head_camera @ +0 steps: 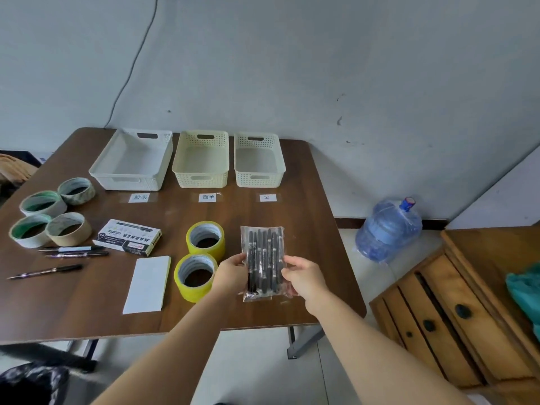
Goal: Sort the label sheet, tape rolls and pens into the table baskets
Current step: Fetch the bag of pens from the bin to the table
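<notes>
Clear packet of black pens held at the near right of the bench.
The left hand pinches its left edge and the right hand grips its right edge. 2 yellow tape rolls sit just left, and 3 baskets stand well behind.

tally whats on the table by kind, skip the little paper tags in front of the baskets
Tape rolls: 6
Baskets: 3
Loose pens: 3
Bagged pack of pens: 1
Marker box: 1
Label sheet: 1
Total: 15
</notes>
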`<state>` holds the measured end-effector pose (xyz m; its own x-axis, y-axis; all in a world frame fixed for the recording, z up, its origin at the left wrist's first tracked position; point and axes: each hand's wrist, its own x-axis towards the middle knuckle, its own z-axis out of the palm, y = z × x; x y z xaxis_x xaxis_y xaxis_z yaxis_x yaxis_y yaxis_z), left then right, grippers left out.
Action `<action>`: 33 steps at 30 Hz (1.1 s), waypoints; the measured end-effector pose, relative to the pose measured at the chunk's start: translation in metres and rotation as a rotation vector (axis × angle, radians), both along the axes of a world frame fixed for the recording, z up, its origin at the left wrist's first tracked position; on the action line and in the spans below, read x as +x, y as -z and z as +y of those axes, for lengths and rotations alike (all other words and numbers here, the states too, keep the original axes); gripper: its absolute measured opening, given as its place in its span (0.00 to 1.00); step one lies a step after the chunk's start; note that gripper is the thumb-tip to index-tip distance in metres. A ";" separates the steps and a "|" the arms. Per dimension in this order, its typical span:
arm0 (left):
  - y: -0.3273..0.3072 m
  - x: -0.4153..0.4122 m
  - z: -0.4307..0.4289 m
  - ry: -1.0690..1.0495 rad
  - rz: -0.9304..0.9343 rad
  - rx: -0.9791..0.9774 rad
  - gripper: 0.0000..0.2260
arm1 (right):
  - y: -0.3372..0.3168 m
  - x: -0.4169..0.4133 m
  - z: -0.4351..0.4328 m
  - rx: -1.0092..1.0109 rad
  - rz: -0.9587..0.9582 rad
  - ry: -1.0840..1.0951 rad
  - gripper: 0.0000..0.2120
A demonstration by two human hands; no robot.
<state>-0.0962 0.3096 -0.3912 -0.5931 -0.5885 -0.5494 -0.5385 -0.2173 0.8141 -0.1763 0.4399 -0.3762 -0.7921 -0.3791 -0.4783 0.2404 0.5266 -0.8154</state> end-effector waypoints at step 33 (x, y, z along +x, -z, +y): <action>0.058 -0.030 -0.033 0.157 -0.226 -0.030 0.20 | 0.075 -0.035 -0.046 0.251 0.010 0.008 0.16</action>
